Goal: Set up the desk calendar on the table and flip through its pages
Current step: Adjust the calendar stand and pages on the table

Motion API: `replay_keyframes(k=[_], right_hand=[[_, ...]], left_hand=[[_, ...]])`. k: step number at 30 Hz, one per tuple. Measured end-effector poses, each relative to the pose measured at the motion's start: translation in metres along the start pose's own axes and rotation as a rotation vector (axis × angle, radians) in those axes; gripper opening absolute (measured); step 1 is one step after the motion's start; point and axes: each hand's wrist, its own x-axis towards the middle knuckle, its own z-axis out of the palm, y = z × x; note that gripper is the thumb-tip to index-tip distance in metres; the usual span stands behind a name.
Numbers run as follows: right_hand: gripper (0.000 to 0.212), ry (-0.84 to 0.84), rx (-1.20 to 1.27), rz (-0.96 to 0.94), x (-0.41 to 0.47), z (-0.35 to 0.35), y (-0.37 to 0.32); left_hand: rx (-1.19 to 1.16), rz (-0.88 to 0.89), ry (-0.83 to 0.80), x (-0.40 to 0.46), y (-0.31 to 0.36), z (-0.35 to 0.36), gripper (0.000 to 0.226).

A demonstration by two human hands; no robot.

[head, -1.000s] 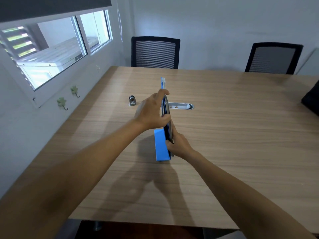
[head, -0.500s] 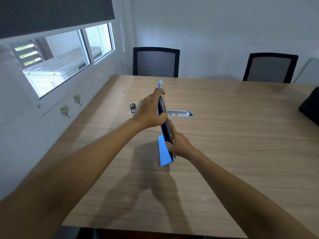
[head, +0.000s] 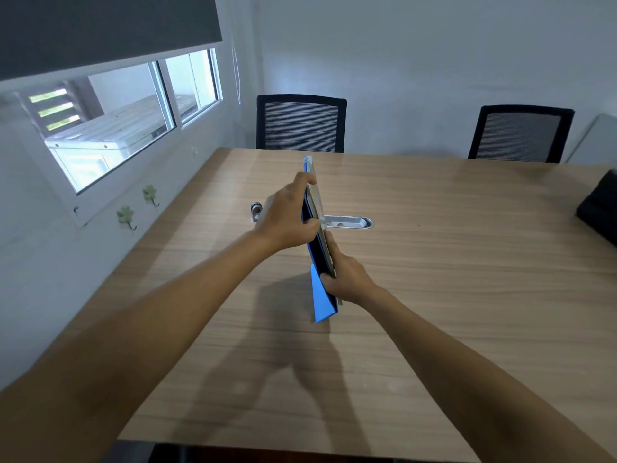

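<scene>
A blue desk calendar (head: pixel 321 297) is held edge-on above the middle of the wooden table (head: pixel 450 279), so I see only its thin side and a light-blue stand flap at the near end. My left hand (head: pixel 286 218) grips its far half from the left, fingers curled over the top edge. My right hand (head: pixel 345 277) pinches the near end from the right. The calendar's pages face sideways and their print is hidden.
A metal cable grommet (head: pixel 347 222) and a small metal fitting (head: pixel 255 210) are set in the table behind the calendar. Two black mesh chairs (head: pixel 300 123) (head: pixel 519 133) stand at the far edge. A dark object (head: pixel 599 208) lies at the right edge. A window wall runs along the left.
The calendar tilted slightly, its near end swinging right, and less of the light-blue flap shows. Both hands kept their grip. The camera view tipped upward a little.
</scene>
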Motion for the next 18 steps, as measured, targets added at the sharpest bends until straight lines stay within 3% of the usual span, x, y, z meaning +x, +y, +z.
replay_keyframes(k=[18], right_hand=[[0.092,0.017,-0.05,-0.025,0.0029,-0.0079,-0.0006]], left_hand=[[0.026,0.025,-0.048,0.0093,-0.0005,-0.0063,0.059]])
